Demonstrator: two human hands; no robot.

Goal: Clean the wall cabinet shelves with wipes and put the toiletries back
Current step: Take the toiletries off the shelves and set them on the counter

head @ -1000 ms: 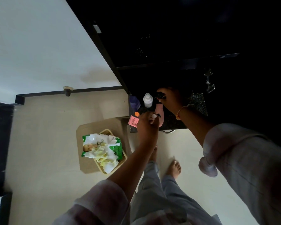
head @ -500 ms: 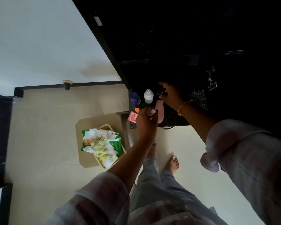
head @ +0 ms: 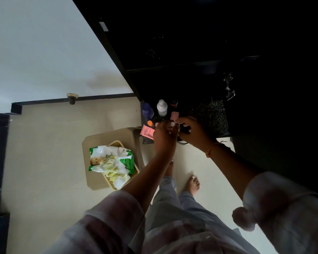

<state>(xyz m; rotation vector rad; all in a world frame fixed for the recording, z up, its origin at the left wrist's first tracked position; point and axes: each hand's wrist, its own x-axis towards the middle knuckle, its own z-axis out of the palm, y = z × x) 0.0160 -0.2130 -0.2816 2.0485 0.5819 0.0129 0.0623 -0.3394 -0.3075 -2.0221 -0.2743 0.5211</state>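
Left hand (head: 163,138) grip clamped on white-capped bottle (head: 172,124), right hand (head: 195,133) grip on dark bottle (head: 184,129); both likely light, slippery: hold mid-body.

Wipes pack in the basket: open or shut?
Open. Crumpled yellowish wipes spill out of the pack and lie across the basket.

The wipes pack (head: 111,158) is green and white, its wipes (head: 116,171) pale yellow, the basket (head: 117,143) tan, the stool (head: 99,142) beige. At two o'clock from the pack: pink tube (head: 146,132), purple bottle (head: 147,110), white bottle (head: 162,107), black speckled counter (head: 209,114).
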